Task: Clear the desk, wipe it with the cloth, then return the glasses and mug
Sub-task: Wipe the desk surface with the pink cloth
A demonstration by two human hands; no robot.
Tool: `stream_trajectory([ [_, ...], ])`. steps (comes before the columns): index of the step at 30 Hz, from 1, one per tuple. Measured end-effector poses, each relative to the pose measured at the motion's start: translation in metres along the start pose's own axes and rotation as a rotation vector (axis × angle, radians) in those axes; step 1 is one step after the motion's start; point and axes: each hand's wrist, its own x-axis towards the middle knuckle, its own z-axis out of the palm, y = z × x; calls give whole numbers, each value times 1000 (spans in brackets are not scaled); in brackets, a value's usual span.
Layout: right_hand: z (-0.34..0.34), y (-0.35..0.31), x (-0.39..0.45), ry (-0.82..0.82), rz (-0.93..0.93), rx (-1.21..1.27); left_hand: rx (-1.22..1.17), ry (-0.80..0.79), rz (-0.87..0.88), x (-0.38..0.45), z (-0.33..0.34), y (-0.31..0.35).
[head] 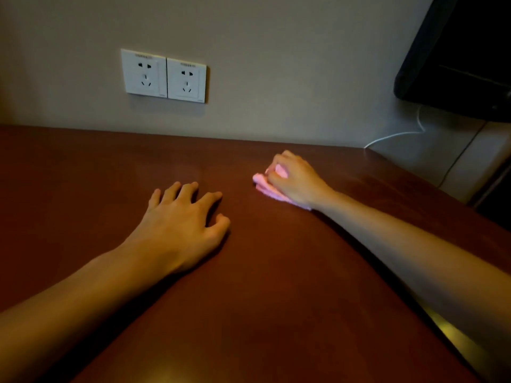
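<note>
A dark reddish-brown desk (96, 167) fills the lower view. My right hand (297, 179) grips a bunched pink cloth (266, 189) and holds it down on the desk near the far right corner; most of the cloth is hidden under the hand. My left hand (182, 225) rests on the desk at the centre with its fingers spread and holds nothing. No glasses or mug are in view.
Two white wall sockets (164, 76) sit on the beige wall behind the desk. A dark screen (464, 51) hangs at the upper right, with a white cable (398, 135) below it. The desk's right edge (442, 324) runs diagonally towards me.
</note>
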Motion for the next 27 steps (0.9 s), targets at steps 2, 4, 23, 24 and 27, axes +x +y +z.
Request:
stream_trajectory([
  [2, 11, 13, 42, 40, 87, -22, 5, -11, -4, 1, 0, 0],
  [4, 23, 22, 81, 88, 165, -42, 5, -15, -8, 3, 1, 0],
  [23, -16, -68, -73, -31, 189, -120, 189, -24, -45, -18, -15, 17],
  [24, -23, -75, -94, -45, 158, -105, 261, -34, -69, -23, -19, 23],
  [27, -46, -91, -155, -114, 66, -18, 423, -26, -84, -43, -29, 45],
])
